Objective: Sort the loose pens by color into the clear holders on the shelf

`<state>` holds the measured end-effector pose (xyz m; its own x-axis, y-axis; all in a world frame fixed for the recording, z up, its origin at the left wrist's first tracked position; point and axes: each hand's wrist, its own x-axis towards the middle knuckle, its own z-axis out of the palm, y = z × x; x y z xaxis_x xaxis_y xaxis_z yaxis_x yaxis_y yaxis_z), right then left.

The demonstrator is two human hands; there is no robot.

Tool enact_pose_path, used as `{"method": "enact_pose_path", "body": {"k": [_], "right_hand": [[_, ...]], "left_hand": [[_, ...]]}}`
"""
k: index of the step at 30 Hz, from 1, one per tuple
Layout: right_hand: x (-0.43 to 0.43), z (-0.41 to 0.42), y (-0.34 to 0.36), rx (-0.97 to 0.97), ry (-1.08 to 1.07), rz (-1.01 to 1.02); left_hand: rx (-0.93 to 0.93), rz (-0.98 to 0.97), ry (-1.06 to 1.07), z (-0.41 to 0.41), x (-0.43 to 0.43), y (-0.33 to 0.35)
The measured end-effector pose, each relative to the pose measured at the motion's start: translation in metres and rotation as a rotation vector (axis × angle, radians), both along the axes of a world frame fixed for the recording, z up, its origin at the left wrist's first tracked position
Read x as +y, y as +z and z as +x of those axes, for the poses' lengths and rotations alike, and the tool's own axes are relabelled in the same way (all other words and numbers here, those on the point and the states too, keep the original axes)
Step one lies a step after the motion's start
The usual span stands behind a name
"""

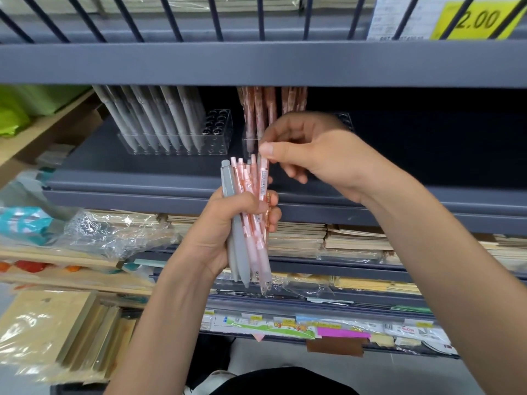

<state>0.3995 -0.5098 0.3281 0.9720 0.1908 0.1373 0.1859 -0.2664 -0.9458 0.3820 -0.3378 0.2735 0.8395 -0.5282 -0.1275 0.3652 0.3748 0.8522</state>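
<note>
My left hand (228, 220) grips a bundle of loose pens (249, 223), grey ones on the left side and several pink ones on the right, tips pointing down. My right hand (310, 155) pinches the top of one pink pen (263, 178) in that bundle between thumb and forefinger. On the dark shelf behind, a clear holder (211, 138) holds a row of grey pens (154, 118) with some holes free at its right end. A second clear holder (346, 121), mostly hidden by my right hand, carries pink pens (258, 109).
A grey shelf beam (256, 62) runs across above the holders, with a yellow price label (479, 21) at top right. Below the pen shelf (128, 178) lie stacks of notebooks (353, 238), crinkled plastic wrap (114, 232) and wrapped pads (48, 329) at lower left.
</note>
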Motion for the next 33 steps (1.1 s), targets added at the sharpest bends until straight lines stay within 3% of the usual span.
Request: {"method": "enact_pose_path", "body": {"k": [14,19,22,28,33], "right_hand": [[-0.011,0.008,0.006,-0.170,-0.172,0.317],[-0.035,0.014,0.010,-0.224,-0.401,0.704],[-0.054,0.009,0.004,-0.305,-0.482,0.799],[-0.076,0.002,-0.006,-0.508,-0.676,0.705],[-0.069,0.006,0.002,-0.516,-0.696,0.496]], "left_hand": [[0.030,-0.016,-0.015,0.009,-0.008,-0.001],[0.036,-0.027,0.010,0.008,-0.008,-0.002],[0.033,-0.026,0.046,0.008,-0.007,-0.002],[0.014,-0.040,0.065,0.011,-0.004,0.000],[0.028,-0.032,0.078,0.009,-0.006,-0.001]]}}
